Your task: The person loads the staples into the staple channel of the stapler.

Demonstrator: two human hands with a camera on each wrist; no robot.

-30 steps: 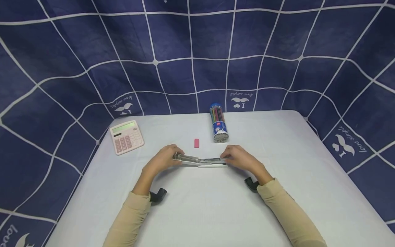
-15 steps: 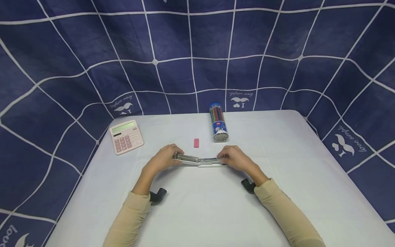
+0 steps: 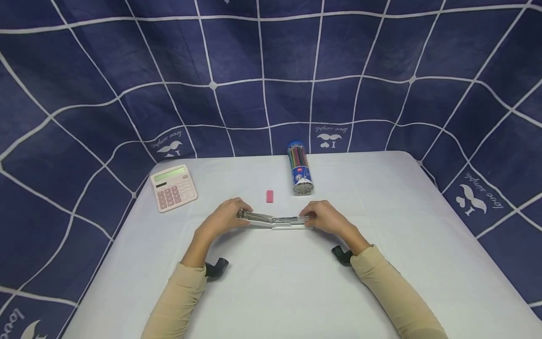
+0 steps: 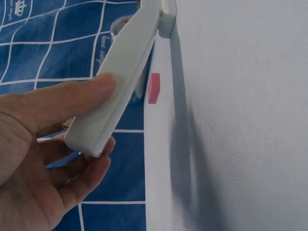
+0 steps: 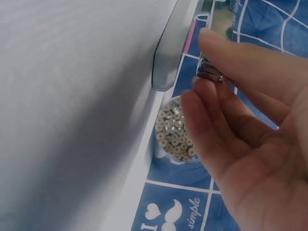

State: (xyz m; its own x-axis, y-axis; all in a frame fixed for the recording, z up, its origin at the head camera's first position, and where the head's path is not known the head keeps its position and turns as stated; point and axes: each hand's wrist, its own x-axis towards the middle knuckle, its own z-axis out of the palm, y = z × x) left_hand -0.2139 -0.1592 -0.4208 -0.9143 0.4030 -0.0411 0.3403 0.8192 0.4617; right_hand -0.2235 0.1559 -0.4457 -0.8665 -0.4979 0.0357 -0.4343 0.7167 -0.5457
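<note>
An opened-out white and metal stapler [image 3: 280,222] spans the space between both hands in the head view. My left hand [image 3: 227,217] pinches its raised arm, thumb on the white cover [image 4: 115,72] and fingers behind, as the left wrist view shows. At the other end my right hand [image 3: 328,217] has thumb and fingertips at the metal end of the staple rail [image 5: 210,72]. The stapler's base [image 5: 166,60] lies below that rail, close over the white tabletop. Much of the rail is hidden behind the right fingers in the head view.
A small pink eraser [image 3: 269,196] lies just beyond the stapler. Behind it to the right is a clear tub of coloured pencils [image 3: 302,172] with a blue lid, lying on its side. A pink calculator [image 3: 174,188] sits at the back left. Blue checked cloth hangs around the white table [image 3: 288,292].
My right hand slid slightly left along the rail, then a touch back to the right. The left hand and the raised arm of the stapler have stayed put.
</note>
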